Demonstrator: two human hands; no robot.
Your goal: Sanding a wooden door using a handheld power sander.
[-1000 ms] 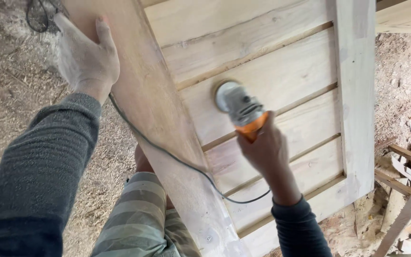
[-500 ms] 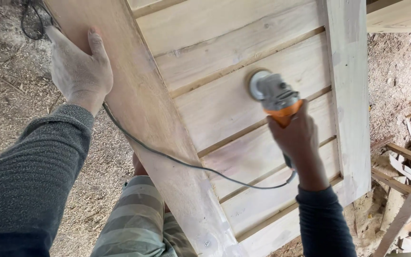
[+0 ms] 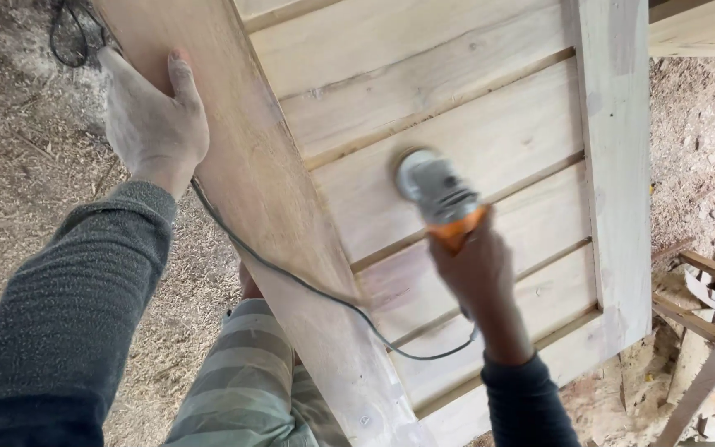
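Observation:
A large pale wooden door panel (image 3: pixel 473 141) with horizontal slats lies flat below me. My right hand (image 3: pixel 477 273) grips the orange body of a grey-headed power sander (image 3: pixel 436 190), whose disc rests on a slat near the panel's middle. Its black cord (image 3: pixel 308 285) runs from the tool across the panel's left frame board (image 3: pixel 266 207) and off to the upper left. My left hand (image 3: pixel 151 120), dusty, clasps the outer edge of that frame board, fingers wrapped over the top.
Sawdust and shavings cover the ground (image 3: pixel 26 190) on the left and the ground at upper right. A wooden trestle with scrap pieces (image 3: pixel 705 331) stands at lower right. My striped trouser leg (image 3: pixel 242 381) shows under the panel's left edge.
The sander and my right hand swept right along the slats, then came back left toward the panel's middle. My left hand stayed on the frame board's edge.

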